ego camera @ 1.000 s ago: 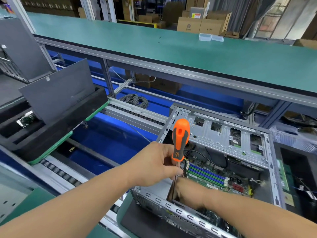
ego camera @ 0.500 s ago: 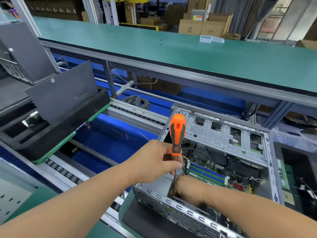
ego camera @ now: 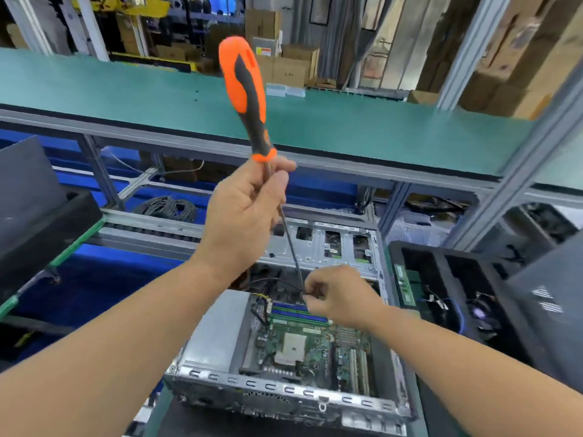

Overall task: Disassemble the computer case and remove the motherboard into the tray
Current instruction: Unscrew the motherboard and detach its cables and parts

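An open metal computer case [ego camera: 271, 387] lies in front of me with the green motherboard [ego camera: 315, 348] inside it. My left hand [ego camera: 243, 216] grips the shaft of a long screwdriver just under its orange and black handle [ego camera: 244, 89], lifted high above the case. The shaft slants down to my right hand [ego camera: 340, 298], whose fingers pinch at its tip over the blue memory slots [ego camera: 296, 310]. What sits between those fingertips is too small to tell. A black foam tray [ego camera: 448, 279] stands to the right of the case.
A second black tray [ego camera: 41, 228] with a dark panel leaning in it sits at the left on the roller conveyor [ego camera: 151, 225]. A green bench top [ego camera: 347, 121] runs across behind. Cardboard boxes [ego camera: 293, 67] stack beyond it. A grey upright post [ego camera: 517, 171] rises at the right.
My left hand has lifted the screwdriver up out of the case. My right hand has come up from the case's near left corner to the tip. The view now looks more steeply down into the case.
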